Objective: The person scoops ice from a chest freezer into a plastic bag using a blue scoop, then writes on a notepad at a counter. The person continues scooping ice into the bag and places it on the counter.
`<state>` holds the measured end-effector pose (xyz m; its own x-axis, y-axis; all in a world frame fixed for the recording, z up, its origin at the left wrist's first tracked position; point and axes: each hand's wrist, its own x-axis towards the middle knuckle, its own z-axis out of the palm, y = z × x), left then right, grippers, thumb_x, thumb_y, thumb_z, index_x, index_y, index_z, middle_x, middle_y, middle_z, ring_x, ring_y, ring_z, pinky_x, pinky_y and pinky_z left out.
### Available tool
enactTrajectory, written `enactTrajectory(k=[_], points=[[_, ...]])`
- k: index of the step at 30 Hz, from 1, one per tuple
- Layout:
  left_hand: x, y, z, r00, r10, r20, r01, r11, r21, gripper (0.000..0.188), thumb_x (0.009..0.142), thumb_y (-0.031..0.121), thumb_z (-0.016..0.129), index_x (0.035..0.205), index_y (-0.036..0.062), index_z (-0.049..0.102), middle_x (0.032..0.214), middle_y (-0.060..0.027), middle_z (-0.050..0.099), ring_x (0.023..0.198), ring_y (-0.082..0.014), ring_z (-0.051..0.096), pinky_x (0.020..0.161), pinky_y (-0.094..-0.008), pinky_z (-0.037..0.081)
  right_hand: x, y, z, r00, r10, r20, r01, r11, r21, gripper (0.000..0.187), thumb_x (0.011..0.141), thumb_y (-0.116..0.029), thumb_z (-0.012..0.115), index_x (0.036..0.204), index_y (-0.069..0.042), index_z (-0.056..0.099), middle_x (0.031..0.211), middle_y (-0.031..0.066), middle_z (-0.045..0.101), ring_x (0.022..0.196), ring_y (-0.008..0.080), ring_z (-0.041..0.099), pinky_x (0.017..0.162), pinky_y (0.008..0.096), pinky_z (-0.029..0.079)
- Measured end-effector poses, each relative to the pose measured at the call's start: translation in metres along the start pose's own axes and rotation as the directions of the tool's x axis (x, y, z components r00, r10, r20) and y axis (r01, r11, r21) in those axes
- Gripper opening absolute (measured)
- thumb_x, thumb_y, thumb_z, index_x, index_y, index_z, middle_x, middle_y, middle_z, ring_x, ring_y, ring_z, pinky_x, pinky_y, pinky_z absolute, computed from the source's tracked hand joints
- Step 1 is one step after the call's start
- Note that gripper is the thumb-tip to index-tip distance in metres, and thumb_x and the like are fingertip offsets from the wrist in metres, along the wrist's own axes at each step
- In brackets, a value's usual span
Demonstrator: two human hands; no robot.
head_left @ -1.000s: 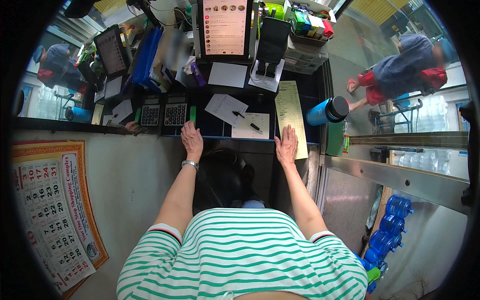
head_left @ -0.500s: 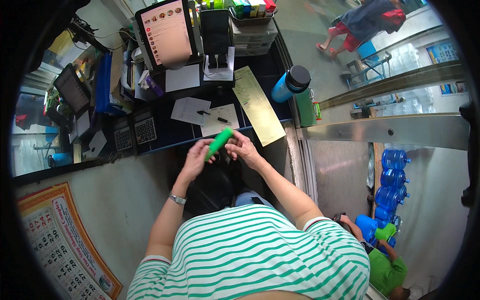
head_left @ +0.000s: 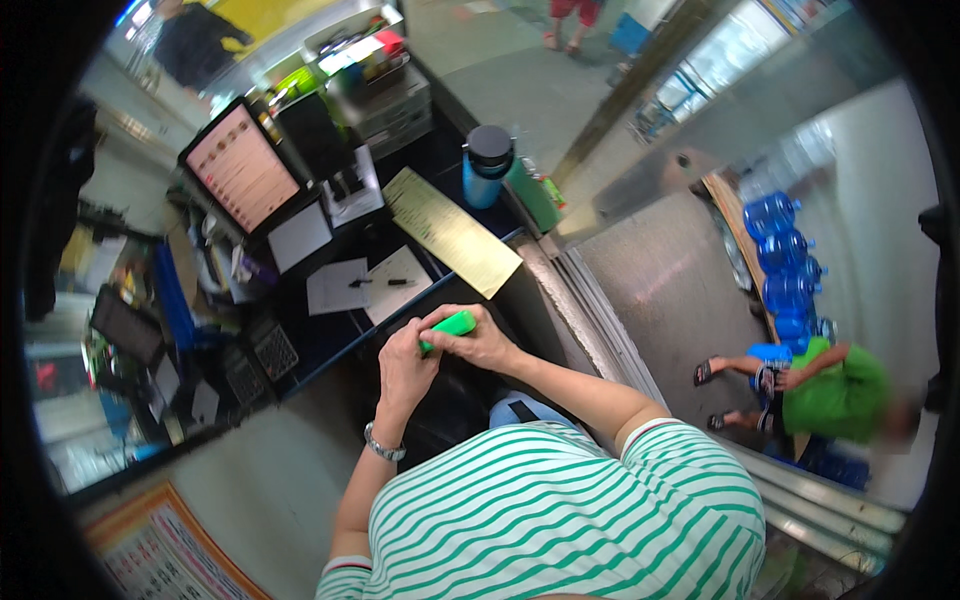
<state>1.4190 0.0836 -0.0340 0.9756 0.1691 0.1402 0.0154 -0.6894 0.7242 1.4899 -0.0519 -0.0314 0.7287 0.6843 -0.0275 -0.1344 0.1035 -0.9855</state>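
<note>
Between my two hands, in front of the desk edge, is a bright green, stubby stick-shaped thing (head_left: 458,323); its exact kind does not show. My left hand (head_left: 403,365) is closed round its lower left end, which the fingers mostly hide. From the right, my right hand (head_left: 488,343) grips it near the upper end with thumb and fingers. Just beyond my hands, a white sheet (head_left: 388,300) lies on the dark desk with a black pen (head_left: 400,282) on it. Beside that sheet are another paper (head_left: 336,288) and a long yellow sheet (head_left: 452,235).
A blue bottle (head_left: 483,188) with a dark lid stands near the desk's right side. Farther back are a lit tablet (head_left: 243,168) and a drawer unit (head_left: 395,112). Calculators (head_left: 274,349) lie left. At right, a person in green (head_left: 830,390) is by blue water jugs (head_left: 787,250).
My view has turned, so the desk appears tilted. My hands have drawn together and now cover more of the green thing. The person in green shows more fully, with legs in sight.
</note>
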Motion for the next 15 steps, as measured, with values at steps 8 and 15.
enactTrajectory(k=[8,15], points=[[0.003,0.018,0.011,0.996,0.08,-0.045,-0.078,0.995,0.055,0.025,0.066,0.005,0.07,0.068,0.0017,0.045,0.063,-0.0154,0.049,0.061,-0.037,0.053,0.053,-0.0433,0.04,-0.032,-0.014,0.009,0.976,0.057,-0.208,-0.033,0.993,0.116,0.022,0.09,-0.022,0.064,0.091,-0.001,0.063,0.073,0.0006,0.061,0.07,0.0061,0.053,0.062,0.0239,0.045],[0.004,0.01,0.006,0.991,0.12,-0.067,-0.115,0.99,0.078,0.028,0.081,0.015,0.065,0.066,0.0,0.047,0.065,-0.0176,0.052,0.06,-0.0386,0.053,0.053,-0.0438,0.039,-0.033,-0.01,-0.034,0.974,-0.106,0.202,0.06,0.974,0.221,0.068,0.074,-0.005,0.078,0.132,-0.008,0.043,0.1,0.0035,0.058,0.088,0.0119,0.06,0.079,0.0249,0.052]])
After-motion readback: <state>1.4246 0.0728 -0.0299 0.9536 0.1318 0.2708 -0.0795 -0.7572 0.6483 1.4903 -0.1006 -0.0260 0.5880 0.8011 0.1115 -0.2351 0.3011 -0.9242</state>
